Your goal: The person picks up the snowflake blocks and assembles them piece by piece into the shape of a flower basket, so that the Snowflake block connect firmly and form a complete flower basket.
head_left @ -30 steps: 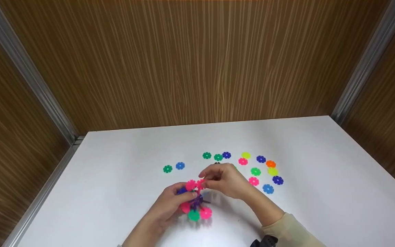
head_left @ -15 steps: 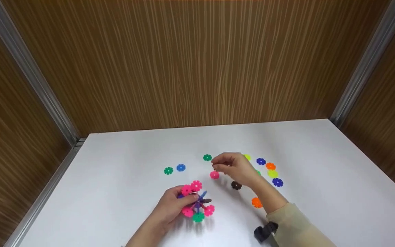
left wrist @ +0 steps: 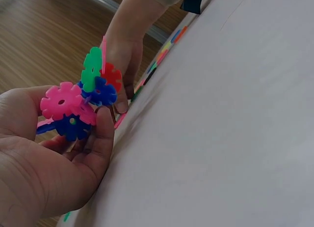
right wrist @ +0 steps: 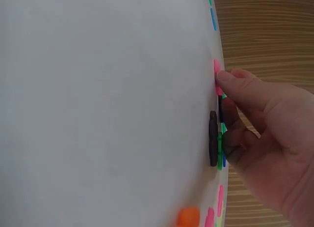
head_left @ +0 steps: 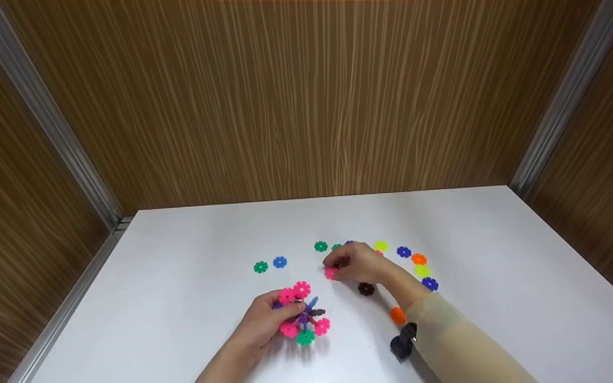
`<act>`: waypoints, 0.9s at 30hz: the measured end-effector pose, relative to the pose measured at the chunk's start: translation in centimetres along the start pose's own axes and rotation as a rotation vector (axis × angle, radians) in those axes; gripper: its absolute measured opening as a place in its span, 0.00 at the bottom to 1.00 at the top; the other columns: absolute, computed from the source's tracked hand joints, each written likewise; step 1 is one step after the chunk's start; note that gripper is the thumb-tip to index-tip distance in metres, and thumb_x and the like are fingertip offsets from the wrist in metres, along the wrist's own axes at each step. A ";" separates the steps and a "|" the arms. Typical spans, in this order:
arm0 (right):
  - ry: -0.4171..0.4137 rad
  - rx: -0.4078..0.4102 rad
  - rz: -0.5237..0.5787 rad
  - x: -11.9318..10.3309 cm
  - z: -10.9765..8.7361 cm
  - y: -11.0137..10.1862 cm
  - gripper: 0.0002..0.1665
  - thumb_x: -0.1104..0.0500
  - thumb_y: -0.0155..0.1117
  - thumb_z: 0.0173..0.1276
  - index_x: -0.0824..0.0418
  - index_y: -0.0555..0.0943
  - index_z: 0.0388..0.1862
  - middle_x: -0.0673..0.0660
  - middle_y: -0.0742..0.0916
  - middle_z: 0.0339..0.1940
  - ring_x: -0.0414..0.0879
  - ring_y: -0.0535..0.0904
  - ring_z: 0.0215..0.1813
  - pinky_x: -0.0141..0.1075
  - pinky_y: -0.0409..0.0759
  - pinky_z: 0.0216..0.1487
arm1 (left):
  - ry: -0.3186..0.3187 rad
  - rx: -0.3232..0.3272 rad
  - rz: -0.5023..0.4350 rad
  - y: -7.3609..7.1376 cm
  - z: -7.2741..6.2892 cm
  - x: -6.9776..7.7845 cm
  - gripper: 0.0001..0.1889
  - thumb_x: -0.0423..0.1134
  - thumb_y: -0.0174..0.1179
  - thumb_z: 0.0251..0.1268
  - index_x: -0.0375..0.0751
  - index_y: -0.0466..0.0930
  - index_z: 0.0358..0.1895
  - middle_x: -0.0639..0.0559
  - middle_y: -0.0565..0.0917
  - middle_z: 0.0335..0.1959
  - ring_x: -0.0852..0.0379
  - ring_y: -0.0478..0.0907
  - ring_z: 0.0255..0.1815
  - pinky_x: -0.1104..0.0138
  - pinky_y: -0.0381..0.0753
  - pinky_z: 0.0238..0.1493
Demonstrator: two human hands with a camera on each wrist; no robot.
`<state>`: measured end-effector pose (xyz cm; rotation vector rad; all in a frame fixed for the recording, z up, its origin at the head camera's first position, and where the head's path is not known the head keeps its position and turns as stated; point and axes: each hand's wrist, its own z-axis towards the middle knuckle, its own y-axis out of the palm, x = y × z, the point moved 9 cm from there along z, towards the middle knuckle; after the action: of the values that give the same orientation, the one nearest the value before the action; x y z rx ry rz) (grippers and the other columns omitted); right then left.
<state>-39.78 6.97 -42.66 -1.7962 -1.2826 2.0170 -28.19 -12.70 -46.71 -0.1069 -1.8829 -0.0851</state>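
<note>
My left hand (head_left: 264, 323) grips a cluster of interlocked notched plastic discs (head_left: 305, 337) just above the table. Pink, green, blue and purple discs stick out of it, along with a dark brown one. In the left wrist view the thumb and fingers close round the cluster's pink disc (left wrist: 61, 101) and blue ones. Farther back, my right hand (head_left: 362, 264) reaches down to a loose pink disc (head_left: 330, 273) on the table. Seen from the right wrist, the thumb tip lies on that pink disc (right wrist: 217, 78) with the index finger behind it, pinching it.
Loose discs lie scattered past and beside the right hand: a dark brown disc (head_left: 366, 289), an orange disc (head_left: 397, 315), a purple disc (head_left: 429, 284), and several more. To the left lie a green disc (head_left: 261, 267) and a blue disc (head_left: 280, 261). Wood-grain panels (head_left: 306, 106) enclose the white table (head_left: 179, 276).
My right hand left the cluster, where it worked at a pink disc, moved back and right, then came down onto the loose pink disc. The left hand keeps holding the cluster, nearly still.
</note>
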 end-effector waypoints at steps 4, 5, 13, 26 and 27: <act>-0.054 -0.004 -0.036 -0.5 -0.1 0.1 0.16 0.67 0.77 0.67 0.51 0.92 0.51 0.47 0.88 0.44 0.47 0.80 0.46 0.42 0.85 0.57 | 0.000 0.011 0.001 -0.1 0.0 0.1 0.34 0.43 0.76 0.66 0.31 0.76 0.70 0.42 0.81 0.64 0.48 0.79 0.65 0.52 0.76 0.71; -0.061 -0.002 -0.040 -0.6 -0.3 0.1 0.15 0.66 0.77 0.67 0.52 0.92 0.50 0.46 0.88 0.43 0.47 0.80 0.45 0.41 0.85 0.55 | -0.001 0.016 0.002 -0.1 0.0 0.1 0.34 0.43 0.76 0.66 0.31 0.76 0.70 0.42 0.81 0.64 0.47 0.79 0.66 0.52 0.76 0.71; -0.131 0.002 0.131 -4.1 -3.5 0.0 0.05 0.59 0.74 0.73 0.55 0.91 0.46 0.55 0.90 0.40 0.52 0.85 0.41 0.38 0.86 0.44 | 0.014 0.025 -0.002 -0.2 -0.1 0.4 0.31 0.40 0.74 0.67 0.30 0.77 0.69 0.42 0.82 0.63 0.44 0.79 0.67 0.51 0.76 0.70; -0.182 -0.063 0.357 -6.6 -5.6 3.7 0.10 0.64 0.70 0.76 0.62 0.90 0.53 0.57 0.92 0.42 0.54 0.91 0.43 0.39 0.89 0.49 | 0.066 -0.028 -0.023 -0.6 -0.8 0.4 0.26 0.40 0.75 0.66 0.34 0.81 0.64 0.44 0.82 0.60 0.49 0.79 0.62 0.56 0.79 0.68; -0.185 -0.059 0.362 -6.6 -5.6 3.8 0.11 0.64 0.70 0.75 0.64 0.90 0.53 0.57 0.92 0.41 0.54 0.91 0.43 0.39 0.89 0.48 | 0.076 -0.035 -0.027 -0.5 -0.9 0.4 0.25 0.39 0.75 0.66 0.34 0.81 0.63 0.44 0.82 0.59 0.50 0.80 0.61 0.56 0.80 0.68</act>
<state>-31.53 3.24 -39.82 -2.0332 -1.1373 2.4061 -27.54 -13.33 -46.06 -0.1005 -1.8073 -0.1390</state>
